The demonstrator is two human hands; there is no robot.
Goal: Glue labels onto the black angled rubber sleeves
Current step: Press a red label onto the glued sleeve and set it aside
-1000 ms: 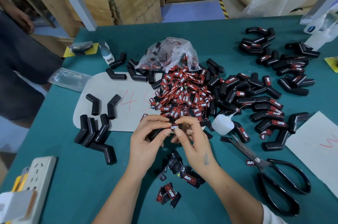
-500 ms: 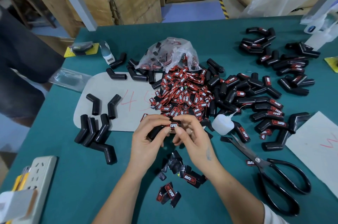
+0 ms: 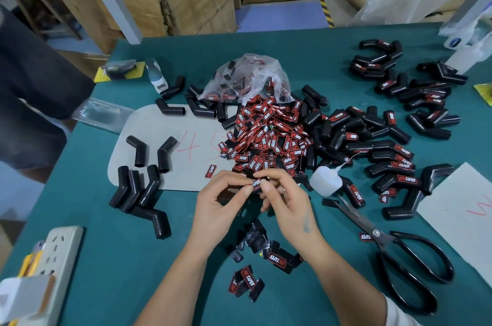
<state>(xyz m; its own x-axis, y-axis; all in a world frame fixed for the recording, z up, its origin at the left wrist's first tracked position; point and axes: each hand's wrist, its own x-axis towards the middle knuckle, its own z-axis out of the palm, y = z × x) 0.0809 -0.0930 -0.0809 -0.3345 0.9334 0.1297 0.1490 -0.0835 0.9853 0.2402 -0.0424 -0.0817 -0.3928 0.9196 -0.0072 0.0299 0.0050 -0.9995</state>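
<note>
Our left hand (image 3: 221, 200) and right hand (image 3: 285, 197) pinched one label (image 3: 256, 184) against a sleeve (image 3: 234, 188); we thought pressing it flat came next.

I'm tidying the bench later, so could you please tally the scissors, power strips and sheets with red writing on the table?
Scissors: 1
Power strip: 1
Sheets with red writing: 2, one grey and one white
Total: 4

White sleeve (image 3: 399, 312), ring (image 3: 283, 190), bare forearms
</note>
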